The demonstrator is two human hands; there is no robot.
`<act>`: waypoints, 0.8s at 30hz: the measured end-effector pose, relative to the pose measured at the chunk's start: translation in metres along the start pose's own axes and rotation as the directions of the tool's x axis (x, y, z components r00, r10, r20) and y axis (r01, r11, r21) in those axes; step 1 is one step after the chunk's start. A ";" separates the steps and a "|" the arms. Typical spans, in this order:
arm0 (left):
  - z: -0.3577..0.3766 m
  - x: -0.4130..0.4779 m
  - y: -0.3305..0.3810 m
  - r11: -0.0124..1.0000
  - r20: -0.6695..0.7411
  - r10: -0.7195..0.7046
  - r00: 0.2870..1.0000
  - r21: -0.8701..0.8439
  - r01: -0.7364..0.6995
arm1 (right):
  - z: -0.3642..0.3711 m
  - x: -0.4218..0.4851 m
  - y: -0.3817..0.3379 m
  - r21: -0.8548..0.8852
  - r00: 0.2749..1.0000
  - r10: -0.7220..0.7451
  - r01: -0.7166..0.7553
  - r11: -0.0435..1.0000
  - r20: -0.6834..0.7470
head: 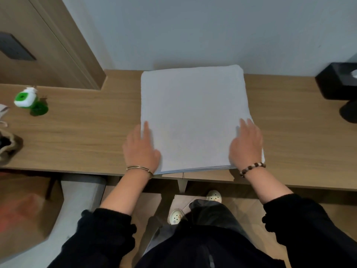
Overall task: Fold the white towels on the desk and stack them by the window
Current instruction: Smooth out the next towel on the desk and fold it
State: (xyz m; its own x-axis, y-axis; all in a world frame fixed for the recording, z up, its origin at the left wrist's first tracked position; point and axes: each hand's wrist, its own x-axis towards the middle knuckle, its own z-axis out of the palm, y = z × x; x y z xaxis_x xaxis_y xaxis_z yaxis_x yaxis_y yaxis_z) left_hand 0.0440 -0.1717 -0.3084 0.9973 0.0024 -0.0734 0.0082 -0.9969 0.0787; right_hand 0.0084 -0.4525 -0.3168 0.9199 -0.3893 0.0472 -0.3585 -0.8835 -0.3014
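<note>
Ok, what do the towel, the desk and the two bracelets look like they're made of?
Towel: soft matte white cloth, likely cotton terry; stacked fold edges show. Desk: printed-looking wood grain, low sheen, possibly laminate. Left-wrist bangle: thin, shiny, gold-coloured metal. Right-wrist bracelet: round brown and white beads, perhaps wood.

A small green-and-white plastic bottle (29, 101) stands at far left, with a scrap of white paper (2, 110) at the left edge beside it. Nearer on the left sits a beige drawstring cloth bag (7, 146). At far right is a black box-shaped tissue holder (338, 80), and a black round object (348, 112) just in front of it. A dark grey switch panel (15, 47) sits on the brown wood-panelled wall (58, 60). A grey upholstered seat (77, 200) stands near left.
</note>
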 end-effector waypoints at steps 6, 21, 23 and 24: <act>0.047 0.000 0.049 0.916 0.160 0.380 0.911 0.071 -0.394 | 0.040 0.003 -0.014 -0.213 0.851 -0.348 0.453 0.866 0.394; 0.029 0.046 0.013 0.978 0.123 0.198 0.973 0.043 -0.204 | 0.017 -0.028 -0.013 -0.007 0.884 -0.275 0.300 0.954 0.378; 0.020 0.053 0.027 0.998 0.076 0.027 0.997 -0.065 -0.022 | 0.014 -0.035 -0.028 0.314 0.852 -0.367 0.256 0.914 0.374; 0.018 0.054 0.037 0.994 0.069 -0.008 0.998 -0.107 0.015 | 0.012 -0.036 -0.035 0.478 0.855 -0.364 0.161 0.864 0.370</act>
State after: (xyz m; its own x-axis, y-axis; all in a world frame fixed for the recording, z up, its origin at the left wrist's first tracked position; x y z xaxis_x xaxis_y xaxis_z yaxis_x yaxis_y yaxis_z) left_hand 0.0968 -0.2097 -0.3276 0.9898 0.0047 -0.1422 0.0311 -0.9825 0.1838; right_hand -0.0099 -0.4044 -0.3189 0.9757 0.0849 -0.2019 -0.0854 -0.7015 -0.7076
